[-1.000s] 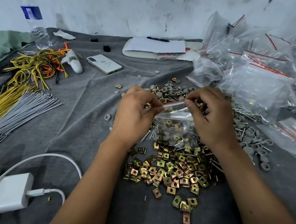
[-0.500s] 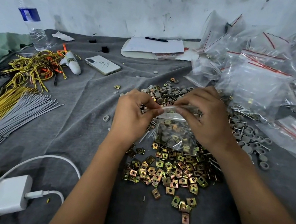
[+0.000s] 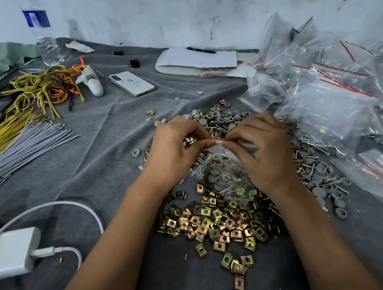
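Above heap of brass clip nuts [image 3: 219, 221]: one small clear zip bag [image 3: 227, 177], part-filled with hardware. Left hand [image 3: 174, 149] and right hand [image 3: 263, 155] both pinch its top strip. Their fingertips nearly meet, closer together than a second ago.

The small bag [image 3: 227, 177] hangs over the clip pile [image 3: 218, 223] (washers [image 3: 214, 119] behind it), with the phone [image 3: 132, 83] behind-left.

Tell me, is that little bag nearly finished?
Nearly. The little bag already holds mixed parts, and filled bags pile up beyond. The left hand and right hand pinch its zip top. Left over: heaps of loose clips and loose caps on the cloth.
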`<state>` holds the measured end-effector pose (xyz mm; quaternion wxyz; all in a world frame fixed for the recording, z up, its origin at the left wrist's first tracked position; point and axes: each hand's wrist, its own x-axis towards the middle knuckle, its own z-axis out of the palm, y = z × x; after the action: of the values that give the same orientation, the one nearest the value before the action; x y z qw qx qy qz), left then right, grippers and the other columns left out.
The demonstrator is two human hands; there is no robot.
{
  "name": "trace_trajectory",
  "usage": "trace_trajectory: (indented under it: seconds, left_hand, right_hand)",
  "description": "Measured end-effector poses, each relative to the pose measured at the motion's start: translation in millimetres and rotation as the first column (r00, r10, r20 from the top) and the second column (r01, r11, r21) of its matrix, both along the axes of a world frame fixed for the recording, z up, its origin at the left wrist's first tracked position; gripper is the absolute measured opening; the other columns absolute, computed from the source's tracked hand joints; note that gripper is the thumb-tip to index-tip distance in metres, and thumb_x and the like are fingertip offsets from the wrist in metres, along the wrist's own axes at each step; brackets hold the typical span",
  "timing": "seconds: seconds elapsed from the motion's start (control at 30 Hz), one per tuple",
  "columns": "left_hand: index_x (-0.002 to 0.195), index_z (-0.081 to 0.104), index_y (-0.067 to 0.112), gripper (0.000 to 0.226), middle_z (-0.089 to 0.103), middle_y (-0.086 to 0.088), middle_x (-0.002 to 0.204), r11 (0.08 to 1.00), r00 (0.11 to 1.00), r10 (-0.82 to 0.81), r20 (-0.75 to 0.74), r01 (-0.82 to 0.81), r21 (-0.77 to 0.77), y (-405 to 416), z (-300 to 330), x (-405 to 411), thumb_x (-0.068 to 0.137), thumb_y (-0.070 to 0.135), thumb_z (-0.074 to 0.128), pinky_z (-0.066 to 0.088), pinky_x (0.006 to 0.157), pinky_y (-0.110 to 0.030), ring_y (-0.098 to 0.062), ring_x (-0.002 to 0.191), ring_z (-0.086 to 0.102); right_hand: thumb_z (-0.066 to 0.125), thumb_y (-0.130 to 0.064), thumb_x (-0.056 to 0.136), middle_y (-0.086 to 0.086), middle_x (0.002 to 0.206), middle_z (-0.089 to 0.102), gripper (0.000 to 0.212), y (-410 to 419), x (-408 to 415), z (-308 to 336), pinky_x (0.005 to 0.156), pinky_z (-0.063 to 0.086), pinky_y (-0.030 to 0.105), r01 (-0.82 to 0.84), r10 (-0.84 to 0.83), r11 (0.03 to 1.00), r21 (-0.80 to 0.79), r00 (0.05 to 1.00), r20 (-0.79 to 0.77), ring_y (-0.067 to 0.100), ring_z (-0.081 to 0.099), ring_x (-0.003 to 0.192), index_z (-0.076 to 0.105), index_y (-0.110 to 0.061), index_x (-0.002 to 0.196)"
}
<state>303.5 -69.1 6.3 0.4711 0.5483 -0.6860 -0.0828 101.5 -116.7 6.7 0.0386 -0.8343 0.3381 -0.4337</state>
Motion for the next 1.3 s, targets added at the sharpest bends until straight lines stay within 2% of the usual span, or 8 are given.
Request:
trace_trajectory:
  seconds: [0.2,0.43,0.67,0.83,0.93,1.07,1.2,1.3]
  left_hand:
    - [0.086,0.076,0.011,0.005,0.07,0.005,0.082,0.996,0.995,-0.09,0.042,0.09,0.007,-1,-1,-5,0.09,0.013,0.078,0.049,0.079,-0.039,-0.012,0.084,0.06]
    - [0.089,0.075,0.018,0.005,0.068,0.011,0.086,1.0,0.997,0.013,-0.071,-0.013,-0.004,-2,0,2,0.089,0.015,0.079,0.047,0.074,-0.03,-0.008,0.086,0.061]
    - [0.087,0.074,0.007,0.005,0.073,-0.004,0.087,0.998,0.951,-0.048,-0.307,0.055,0.015,0,3,-2,0.09,0.007,0.078,0.052,0.078,-0.04,-0.022,0.085,0.066]
    - [0.083,0.075,0.012,0.007,0.074,-0.004,0.086,0.996,0.9,-0.073,-0.43,0.087,0.012,1,5,3,0.088,0.01,0.079,0.053,0.074,-0.039,-0.022,0.079,0.065]
    - [0.095,0.077,0.021,0.007,0.076,-0.008,0.094,0.992,0.834,-0.083,-0.546,0.121,0.033,1,5,-3,0.092,0.027,0.074,0.054,0.078,-0.045,-0.043,0.087,0.064]
    - [0.104,0.073,0.027,0.027,0.078,0.002,0.102,0.952,0.827,-0.107,-0.553,0.245,0.182,-5,7,-17,0.087,0.048,0.072,0.061,0.079,-0.028,-0.017,0.097,0.075]
    - [0.081,0.078,0.025,0.012,0.077,-0.007,0.082,0.953,0.843,-0.05,-0.535,0.201,0.228,-20,18,-35,0.091,0.03,0.072,0.064,0.064,-0.034,-0.023,0.07,0.072]
    - [0.081,0.073,0.019,0.018,0.073,0.002,0.067,0.98,0.893,-0.036,-0.448,0.119,0.157,-43,32,-68,0.098,0.016,0.071,0.048,0.043,-0.02,-0.009,0.049,0.064]
  right_hand:
    - [0.078,-0.025,0.088,-0.002,0.088,0.07,0.016,1,3,0,0.081,0.046,0.052,-0.043,0.043,0.999,0.016,0.999,-0.017,0.023,0.057,0.09,0.075,-0.009,0.087]
    - [0.08,-0.013,0.085,0.0,0.087,0.069,0.011,-2,-2,3,0.078,0.051,0.041,-0.013,0.0,0.995,0.104,0.992,0.123,0.02,0.06,0.087,0.079,-0.006,0.093]
    - [0.082,-0.015,0.084,-0.007,0.08,0.07,0.012,0,-3,2,0.069,0.05,0.016,-0.091,0.036,0.98,0.179,0.956,0.291,0.008,0.064,0.076,0.079,-0.015,0.095]
    - [0.079,-0.02,0.086,-0.01,0.081,0.074,0.01,0,-9,6,0.067,0.054,0.027,-0.172,0.001,0.924,0.342,0.894,0.447,0.01,0.068,0.075,0.078,-0.021,0.096]
    - [0.077,-0.032,0.082,-0.012,0.079,0.075,0.015,3,-8,10,0.064,0.053,0.02,-0.259,0.047,0.892,0.37,0.868,0.494,0.005,0.068,0.073,0.079,-0.023,0.095]
    - [0.075,-0.027,0.085,-0.008,0.086,0.079,0.017,1,-18,18,0.066,0.056,0.017,-0.377,0.039,0.827,0.417,0.778,0.627,0.007,0.074,0.079,0.079,-0.021,0.1]
    - [0.071,-0.024,0.095,-0.004,0.079,0.078,0.01,-18,-50,25,0.056,0.052,0.032,-0.183,-0.018,0.892,0.413,0.899,0.439,0.022,0.07,0.068,0.08,-0.023,0.1]
    - [0.074,-0.024,0.094,-0.007,0.072,0.076,0.008,-33,-79,33,0.057,0.051,0.026,-0.077,-0.129,0.909,0.41,0.883,0.451,0.014,0.067,0.062,0.081,-0.028,0.089]
